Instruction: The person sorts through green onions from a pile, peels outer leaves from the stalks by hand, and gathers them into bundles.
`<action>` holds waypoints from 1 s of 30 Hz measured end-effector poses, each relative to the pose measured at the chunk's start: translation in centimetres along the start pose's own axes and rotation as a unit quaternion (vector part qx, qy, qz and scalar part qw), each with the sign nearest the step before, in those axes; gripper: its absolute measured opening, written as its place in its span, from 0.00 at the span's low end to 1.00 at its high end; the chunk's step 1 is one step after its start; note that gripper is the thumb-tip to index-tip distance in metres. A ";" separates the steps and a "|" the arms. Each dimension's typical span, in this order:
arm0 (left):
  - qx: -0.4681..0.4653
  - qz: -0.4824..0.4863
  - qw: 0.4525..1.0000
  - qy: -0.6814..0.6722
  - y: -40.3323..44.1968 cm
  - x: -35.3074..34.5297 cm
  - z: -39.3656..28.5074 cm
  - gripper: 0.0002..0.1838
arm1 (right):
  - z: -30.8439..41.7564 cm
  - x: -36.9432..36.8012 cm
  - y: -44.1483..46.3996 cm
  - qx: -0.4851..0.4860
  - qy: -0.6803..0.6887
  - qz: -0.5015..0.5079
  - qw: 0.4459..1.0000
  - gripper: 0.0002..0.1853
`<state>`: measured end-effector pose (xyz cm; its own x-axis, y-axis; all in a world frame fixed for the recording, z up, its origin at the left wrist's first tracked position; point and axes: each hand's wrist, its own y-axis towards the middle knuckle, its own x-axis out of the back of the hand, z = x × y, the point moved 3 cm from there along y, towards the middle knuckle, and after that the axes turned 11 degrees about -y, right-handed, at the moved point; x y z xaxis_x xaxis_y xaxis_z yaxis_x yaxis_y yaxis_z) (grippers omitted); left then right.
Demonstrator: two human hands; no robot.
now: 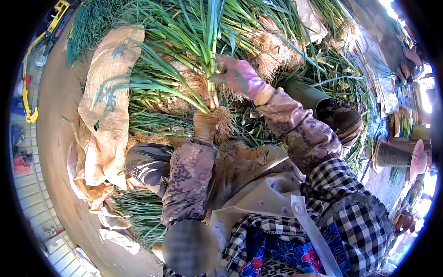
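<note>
My left hand (204,125), in a tan glove, is closed around the root end of a small bunch of green garlic (213,94). Shaggy pale roots (224,122) stick out to its right. The bunch stands roughly upright, its long flat leaves fanning up and to the left. Higher up, my right hand (242,78), in a pinkish patterned glove, grips the pale stalks from the right, its thumb across them. Its other fingertips are partly hidden. Both forearms wear camouflage sleeves. A heap of more green garlic (157,94) lies just beyond and around my hands.
A tan woven sack (108,87) lies on the left beside the heap. A clear plastic apron (258,194) covers my lap. More greens (138,214) lie at lower left. At right stand a dark cone-shaped object (392,153) and a green boot (307,96). Yellow machinery (30,99) shows far left.
</note>
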<state>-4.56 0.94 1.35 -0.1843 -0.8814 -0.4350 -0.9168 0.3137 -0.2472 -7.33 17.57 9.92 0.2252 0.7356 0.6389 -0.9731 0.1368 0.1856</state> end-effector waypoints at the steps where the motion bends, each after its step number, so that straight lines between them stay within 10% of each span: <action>1: -0.013 -0.016 1.000 0.021 -0.4 -0.3 -0.1 0.11 | 0.0 -0.8 0.4 0.020 -0.038 -0.001 0.999 0.09; 8: 0.060 -0.036 0.994 -0.087 2.8 5.2 2.6 0.12 | 4.4 -1.2 -4.0 0.183 0.080 0.118 0.973 0.04; 12: 0.030 0.040 0.997 0.060 1.2 2.9 -0.9 0.16 | 2.6 1.9 -6.3 -0.145 0.383 0.196 0.891 0.06; 17: 0.048 0.049 0.998 0.016 2.8 3.8 4.4 0.13 | 1.1 0.6 -9.1 -0.147 0.334 0.262 0.893 0.06; 20: 0.041 0.004 0.999 0.010 3.5 5.7 4.6 0.13 | 4.5 0.1 -10.9 0.165 0.184 0.245 0.938 0.07; 23: 0.043 -0.044 0.997 -0.050 3.3 5.9 1.6 0.13 | 6.0 -0.9 -13.3 0.186 0.271 0.303 0.894 0.08; 30: 0.038 -0.059 0.987 -0.143 2.4 5.5 -1.9 0.12 | -9.1 0.6 -15.4 0.232 -0.261 0.417 0.839 0.11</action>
<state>-8.43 -3.89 0.02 0.0395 -0.7813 -0.6228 -0.8951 0.2494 -0.3697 7.33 21.92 0.66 -0.4162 0.0395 0.9084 -0.7063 -0.6432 -0.2956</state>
